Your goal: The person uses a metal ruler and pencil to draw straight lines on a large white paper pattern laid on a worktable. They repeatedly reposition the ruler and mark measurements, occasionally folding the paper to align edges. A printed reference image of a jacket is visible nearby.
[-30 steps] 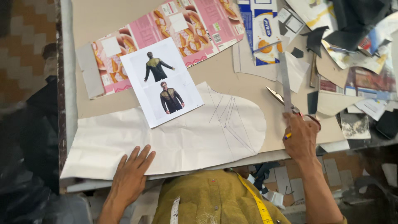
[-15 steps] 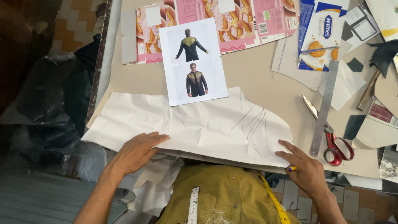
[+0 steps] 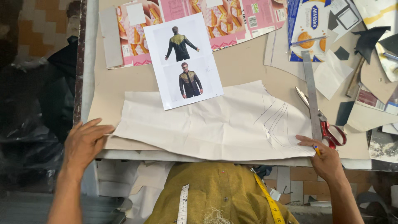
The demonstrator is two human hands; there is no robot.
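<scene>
A creased white paper pattern piece (image 3: 207,124) with pencil lines near its right end lies across the brown board (image 3: 244,66) on the table. My left hand (image 3: 85,143) rests flat at the pattern's left corner, fingers spread. My right hand (image 3: 325,157) presses the pattern's right edge and holds a yellow pencil (image 3: 316,149) between the fingers. A printed sheet with two photos of a jacket (image 3: 184,62) overlaps the pattern's upper left.
A metal ruler (image 3: 311,91) and red-handled scissors (image 3: 325,124) lie just right of the pattern. Flattened pink and blue cartons (image 3: 224,20), paper scraps and dark cut pieces crowd the back and right. A tape measure (image 3: 267,197) hangs over my mustard shirt. Dark bags sit at left.
The view shifted so the table sits further right. My left hand slid left to the pattern's left corner; my right hand stayed at the right edge with the pencil.
</scene>
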